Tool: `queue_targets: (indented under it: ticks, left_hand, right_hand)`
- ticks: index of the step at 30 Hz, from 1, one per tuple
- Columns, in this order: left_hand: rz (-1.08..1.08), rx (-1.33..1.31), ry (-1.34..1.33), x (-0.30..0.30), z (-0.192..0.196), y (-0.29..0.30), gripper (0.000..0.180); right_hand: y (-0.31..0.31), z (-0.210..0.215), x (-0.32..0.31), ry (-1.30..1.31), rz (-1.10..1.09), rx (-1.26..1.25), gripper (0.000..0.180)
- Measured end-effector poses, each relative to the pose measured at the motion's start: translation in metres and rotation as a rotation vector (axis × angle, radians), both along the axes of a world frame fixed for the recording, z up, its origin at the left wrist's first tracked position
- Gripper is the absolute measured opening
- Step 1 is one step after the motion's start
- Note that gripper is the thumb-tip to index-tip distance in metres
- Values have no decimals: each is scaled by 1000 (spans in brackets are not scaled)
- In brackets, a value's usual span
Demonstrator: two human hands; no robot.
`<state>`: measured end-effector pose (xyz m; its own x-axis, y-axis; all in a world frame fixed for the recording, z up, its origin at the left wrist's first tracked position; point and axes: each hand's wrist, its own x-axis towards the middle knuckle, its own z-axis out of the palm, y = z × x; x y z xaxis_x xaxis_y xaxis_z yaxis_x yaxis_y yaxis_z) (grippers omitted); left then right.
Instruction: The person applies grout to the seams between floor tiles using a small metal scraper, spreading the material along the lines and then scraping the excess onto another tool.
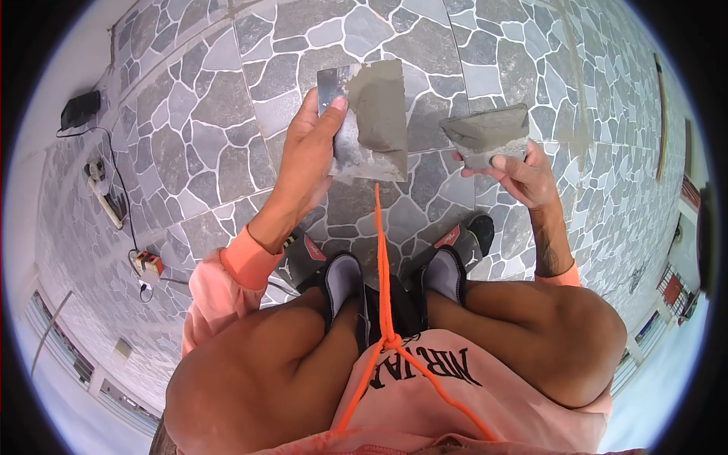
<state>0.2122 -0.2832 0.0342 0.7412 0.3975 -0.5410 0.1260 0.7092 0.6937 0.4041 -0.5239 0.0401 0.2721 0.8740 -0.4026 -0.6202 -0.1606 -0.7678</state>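
Note:
My left hand [311, 144] grips a flat rectangular metal plate [345, 155] by its left side, thumb pressed on top. Wet grey mortar [379, 102] covers much of the plate's right half, while bare metal shows on the left. To the right, my right hand [523, 176] pinches a wide scraper blade [485, 159] from its near edge, with the thumb on its face. A thick band of grey mortar [489, 125] coats the blade's far part. Plate and blade are held apart above the floor.
Grey stone-pattern tiles [296, 38] with white joints make up the floor. A black box [80, 111] with a cable and an orange-and-white power socket [149, 263] lie at the left. My shoes stand close below, and an orange drawstring [383, 265] hangs mid-view.

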Motion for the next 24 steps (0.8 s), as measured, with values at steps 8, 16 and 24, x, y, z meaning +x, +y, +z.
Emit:
queue_targets:
  ticks: [8, 16, 24]
  left_hand:
    - [8, -137, 10, -7, -4, 5, 35]
    - [48, -276, -123, 1, 1, -6, 31]
    - [92, -185, -248, -2, 15, -12, 32]
  right_hand:
    - [34, 44, -8, -937, 263, -226, 40]
    - [80, 31, -40, -1643, 233, 92, 73]
    - [75, 10, -38, -1851, 209, 17, 74]
